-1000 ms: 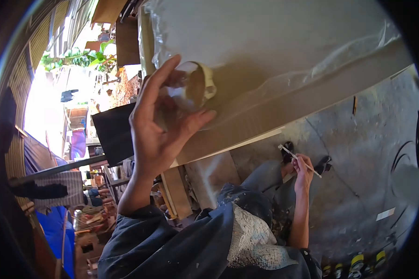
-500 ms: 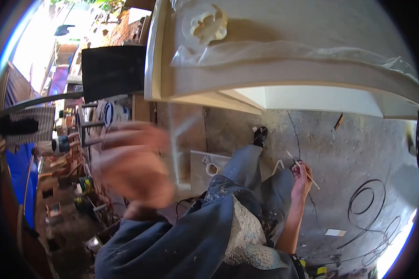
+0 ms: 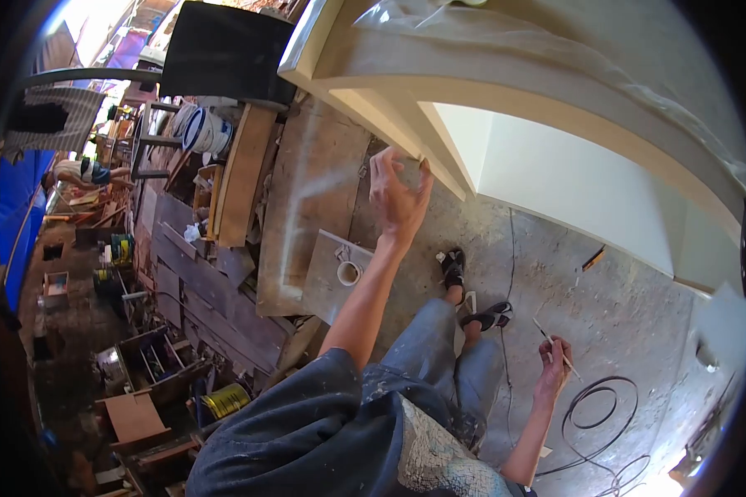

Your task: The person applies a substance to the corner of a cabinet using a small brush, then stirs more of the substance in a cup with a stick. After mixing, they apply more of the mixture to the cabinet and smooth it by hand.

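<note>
My left hand (image 3: pixel 398 199) is raised beside the lower edge of a cream-coloured cabinet (image 3: pixel 365 103), fingers curved and thumb held apart, with grey showing in the gap between them. The fingertips are right at the panel's edge. Lower on the right, my right hand (image 3: pixel 553 369) grips a thin paintbrush (image 3: pixel 543 333) by its pale handle. Its slim tip points up and left, away from the cabinet. Clear plastic film (image 3: pixel 472 29) lies along the cabinet's upper surface.
A cup (image 3: pixel 349 272) stands on a board (image 3: pixel 323 257) left of my legs. A cable (image 3: pixel 593 422) coils on the concrete floor at right. Boards, a white bucket (image 3: pixel 207 132) and a black panel (image 3: pixel 224 54) are at left. Another person (image 3: pixel 83 172) bends over far left.
My left hand, blurred before, has swung right to the cabinet's edge. My right hand has shifted slightly down with the paintbrush. The view has turned, showing more floor and less of the cabinet top.
</note>
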Action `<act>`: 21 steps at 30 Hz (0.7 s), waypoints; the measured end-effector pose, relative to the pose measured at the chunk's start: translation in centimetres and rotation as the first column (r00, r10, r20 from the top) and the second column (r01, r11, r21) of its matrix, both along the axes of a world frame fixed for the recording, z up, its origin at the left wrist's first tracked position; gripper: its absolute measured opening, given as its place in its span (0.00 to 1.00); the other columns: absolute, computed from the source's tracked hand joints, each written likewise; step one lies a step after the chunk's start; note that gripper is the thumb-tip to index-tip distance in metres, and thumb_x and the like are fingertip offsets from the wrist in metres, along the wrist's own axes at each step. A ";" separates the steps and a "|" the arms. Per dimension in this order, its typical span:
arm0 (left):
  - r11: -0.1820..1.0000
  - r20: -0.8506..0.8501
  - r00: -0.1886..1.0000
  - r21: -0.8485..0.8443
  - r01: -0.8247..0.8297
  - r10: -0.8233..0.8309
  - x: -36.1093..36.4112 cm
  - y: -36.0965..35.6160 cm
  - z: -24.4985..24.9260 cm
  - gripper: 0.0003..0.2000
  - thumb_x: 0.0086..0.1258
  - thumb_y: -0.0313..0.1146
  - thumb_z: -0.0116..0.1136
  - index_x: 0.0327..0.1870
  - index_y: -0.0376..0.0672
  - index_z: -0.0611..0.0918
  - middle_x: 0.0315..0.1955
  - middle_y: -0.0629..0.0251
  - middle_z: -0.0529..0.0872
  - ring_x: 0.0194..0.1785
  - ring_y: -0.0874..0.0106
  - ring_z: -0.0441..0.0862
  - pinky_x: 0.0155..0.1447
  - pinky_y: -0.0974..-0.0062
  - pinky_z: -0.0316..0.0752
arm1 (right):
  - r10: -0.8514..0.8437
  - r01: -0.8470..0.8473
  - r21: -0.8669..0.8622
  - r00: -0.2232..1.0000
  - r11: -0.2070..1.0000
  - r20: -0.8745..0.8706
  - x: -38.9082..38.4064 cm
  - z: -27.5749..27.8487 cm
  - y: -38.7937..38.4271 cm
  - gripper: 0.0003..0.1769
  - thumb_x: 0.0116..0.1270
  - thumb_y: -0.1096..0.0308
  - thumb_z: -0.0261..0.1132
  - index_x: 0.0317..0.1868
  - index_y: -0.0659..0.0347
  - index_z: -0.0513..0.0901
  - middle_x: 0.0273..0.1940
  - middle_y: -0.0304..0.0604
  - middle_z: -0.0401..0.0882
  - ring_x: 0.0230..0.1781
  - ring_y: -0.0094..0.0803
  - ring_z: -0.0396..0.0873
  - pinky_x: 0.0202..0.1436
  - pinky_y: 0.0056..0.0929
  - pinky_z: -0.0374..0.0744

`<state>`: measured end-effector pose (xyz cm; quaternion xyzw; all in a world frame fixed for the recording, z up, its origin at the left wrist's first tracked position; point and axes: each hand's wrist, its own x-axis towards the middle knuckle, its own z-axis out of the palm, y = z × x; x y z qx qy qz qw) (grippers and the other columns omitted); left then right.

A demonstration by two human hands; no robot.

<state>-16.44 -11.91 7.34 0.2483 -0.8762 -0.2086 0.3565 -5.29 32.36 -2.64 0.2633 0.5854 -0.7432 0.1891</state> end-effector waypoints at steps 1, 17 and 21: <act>0.999 -0.012 0.999 -0.029 -0.030 0.030 -0.3 -0.1 -0.4 0.23 0.64 0.34 0.75 0.57 0.40 0.77 0.44 0.58 0.81 0.43 0.60 0.80 0.47 0.58 0.78 | 0.014 -0.014 -0.008 1.000 1.000 -0.005 -0.2 0.0 -0.7 0.10 0.79 0.62 0.68 0.51 0.59 0.86 0.41 0.35 0.84 0.44 0.24 0.83 0.54 0.30 0.82; 0.993 -0.237 0.969 -0.066 -0.094 0.076 -2.1 -0.3 -1.9 0.26 0.60 0.31 0.75 0.58 0.44 0.74 0.47 0.60 0.80 0.40 0.62 0.81 0.45 0.60 0.79 | 0.147 -0.147 -0.006 0.989 0.989 -0.035 0.6 0.5 -2.4 0.10 0.80 0.63 0.67 0.51 0.60 0.86 0.42 0.36 0.85 0.43 0.25 0.84 0.55 0.30 0.83; 0.995 -0.226 0.971 -0.046 -0.092 0.079 -2.1 0.0 -3.0 0.27 0.59 0.30 0.75 0.58 0.44 0.74 0.48 0.60 0.80 0.40 0.62 0.81 0.45 0.60 0.79 | 0.165 -0.165 0.011 0.986 0.986 -0.038 0.8 0.5 -2.0 0.09 0.80 0.63 0.67 0.51 0.60 0.86 0.41 0.36 0.85 0.43 0.25 0.84 0.55 0.30 0.83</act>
